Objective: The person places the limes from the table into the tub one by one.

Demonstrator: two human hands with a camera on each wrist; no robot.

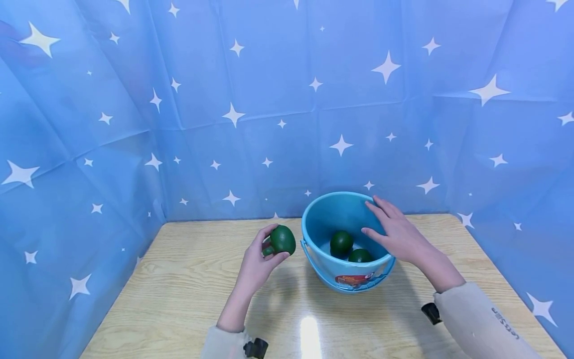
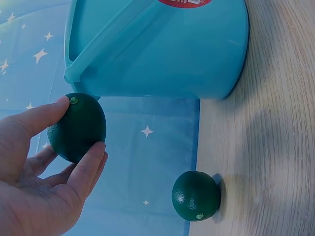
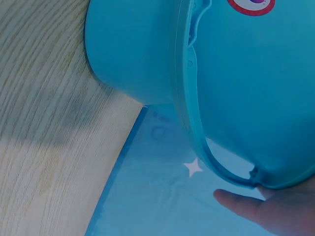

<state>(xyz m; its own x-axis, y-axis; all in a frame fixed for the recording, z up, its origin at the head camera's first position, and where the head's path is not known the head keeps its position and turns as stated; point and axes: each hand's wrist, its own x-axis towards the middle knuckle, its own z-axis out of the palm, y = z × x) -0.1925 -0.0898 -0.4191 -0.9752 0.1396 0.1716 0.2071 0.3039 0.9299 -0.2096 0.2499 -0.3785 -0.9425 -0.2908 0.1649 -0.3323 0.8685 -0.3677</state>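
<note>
My left hand (image 1: 260,262) holds a dark green lime (image 1: 283,239) between thumb and fingers, just left of a light-blue bucket (image 1: 350,271). The left wrist view shows this held lime (image 2: 78,128) with its stem end by the thumb. A second lime (image 2: 196,195) rests on the table below the hand; in the head view it is mostly hidden behind the fingers. Inside the bucket lie two more limes (image 1: 342,243). On the right side, my right hand (image 1: 401,234) rests at the bucket's rim with its fingers extended. The right wrist view shows its straight thumb (image 3: 238,204) beside the rim.
The bucket's handle (image 1: 320,271) hangs down across its front, near a red label (image 1: 353,279). Wood-grain table (image 1: 179,289) lies beneath everything. A blue curtain (image 1: 269,99) with white stars encloses the back and both sides.
</note>
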